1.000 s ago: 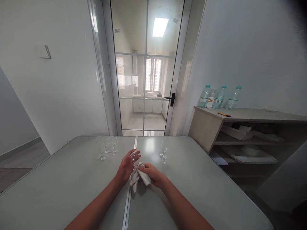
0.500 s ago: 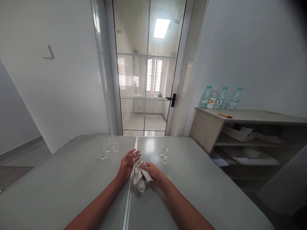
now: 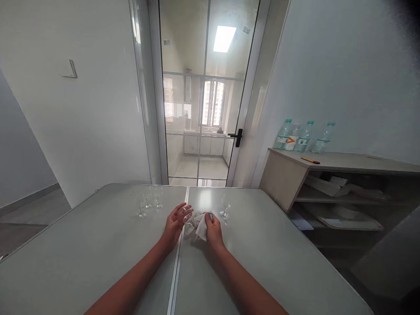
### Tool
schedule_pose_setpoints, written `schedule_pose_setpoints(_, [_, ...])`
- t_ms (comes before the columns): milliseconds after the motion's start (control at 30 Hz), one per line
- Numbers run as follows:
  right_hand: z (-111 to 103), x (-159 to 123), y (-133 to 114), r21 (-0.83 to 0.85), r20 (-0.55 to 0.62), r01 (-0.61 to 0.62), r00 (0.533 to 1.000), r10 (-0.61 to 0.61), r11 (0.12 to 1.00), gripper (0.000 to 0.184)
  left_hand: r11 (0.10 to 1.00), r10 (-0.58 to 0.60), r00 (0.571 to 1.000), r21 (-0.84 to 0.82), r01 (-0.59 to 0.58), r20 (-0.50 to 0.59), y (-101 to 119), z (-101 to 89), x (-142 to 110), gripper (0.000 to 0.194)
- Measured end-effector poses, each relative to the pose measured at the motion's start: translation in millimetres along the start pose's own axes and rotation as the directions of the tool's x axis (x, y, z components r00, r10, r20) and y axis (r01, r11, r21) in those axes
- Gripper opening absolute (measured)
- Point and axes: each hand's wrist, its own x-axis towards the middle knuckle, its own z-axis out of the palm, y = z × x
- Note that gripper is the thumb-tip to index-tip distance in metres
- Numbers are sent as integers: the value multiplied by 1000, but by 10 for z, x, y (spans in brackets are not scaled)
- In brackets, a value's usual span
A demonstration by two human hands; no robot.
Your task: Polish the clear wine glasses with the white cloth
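My left hand [image 3: 175, 223] is closed around the bowl of a clear wine glass [image 3: 186, 213], which lies tilted above the table's middle seam. A crumpled white cloth [image 3: 201, 225] is pinched in my right hand [image 3: 214, 229], against the stem end of that glass. The cloth and fingers hide much of the stem and foot. To the right, one small stemmed glass [image 3: 225, 208] stands upright on the table. Several more clear stemmed glasses [image 3: 157, 199] stand grouped at the far left of my hands.
The grey table [image 3: 98, 253] has a metal seam down its middle. Beyond its far edge is a glass door [image 3: 197, 105] with a black handle [image 3: 239, 138]. A wooden shelf unit [image 3: 284, 175] at the right bears several plastic bottles [image 3: 303, 138] and an orange-yellow pen-like item [image 3: 310, 160].
My right hand has turned and moved slightly up and right, and the cloth is now bunched higher by the glass's stem end. My left hand keeps its hold on the glass.
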Motion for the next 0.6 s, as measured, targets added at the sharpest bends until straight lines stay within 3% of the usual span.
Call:
schedule_pose_setpoints(100, [2,-60,-124,39,41,75,996,-77,996,51,997,-23,998,70,18,58,-40,55,-40,64])
schedule_pose_setpoints(200, [49,-143,-209,-102,191,202,965,-180,974,40,1000,-1,998,10,1,58,-30,61,-49,64])
schedule_pose_setpoints(300, [80,-160,-176,-238,257,247,949,-184,939,26,999,23,1000,-46,-23,0,24,7,-16,61])
schedule_pose_setpoints(367, [62,-119,-108,-223,197,175,972,-132,959,27,998,38,999,-55,-38,-12,50,-31,15,60])
schedule_pose_setpoints(500, [-62,8,16,-118,-91,21,995,-32,993,33,994,91,995,-56,-93,-39,48,-49,53,59])
schedule_pose_setpoints(600, [-114,53,68,-72,-149,-66,987,55,995,32,991,125,989,-36,-127,-73,41,-31,58,59])
